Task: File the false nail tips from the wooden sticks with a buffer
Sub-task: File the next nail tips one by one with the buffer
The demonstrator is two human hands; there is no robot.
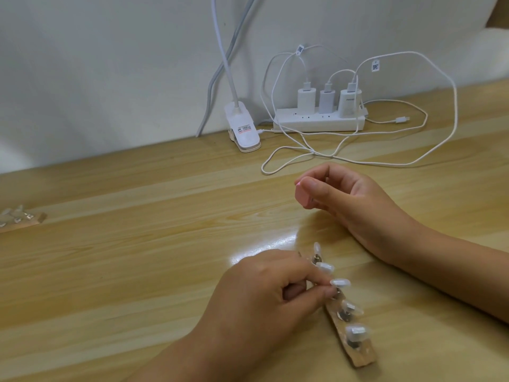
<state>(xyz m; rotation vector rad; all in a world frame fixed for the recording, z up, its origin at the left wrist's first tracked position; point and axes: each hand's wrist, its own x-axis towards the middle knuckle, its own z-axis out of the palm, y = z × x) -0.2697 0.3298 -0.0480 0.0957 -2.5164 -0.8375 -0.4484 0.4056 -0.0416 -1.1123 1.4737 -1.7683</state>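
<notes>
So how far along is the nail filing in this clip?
Nothing can be confirmed as filed; the finish on the tips is too small to judge. In hand: the right hand holds the pink buffer off the table, clear of the tips, while the left hand pinches at the near wooden stick carrying five nail tips. Left: a second stick lies at the far left, untouched now.

Bright, even light, a white glare patch on the wooden table (pixel 264 244), soft blur and curved edges.

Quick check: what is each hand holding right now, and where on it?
Right hand pinches the pink buffer at its top end. Left hand fingers grip the middle of the wooden stick.
</notes>
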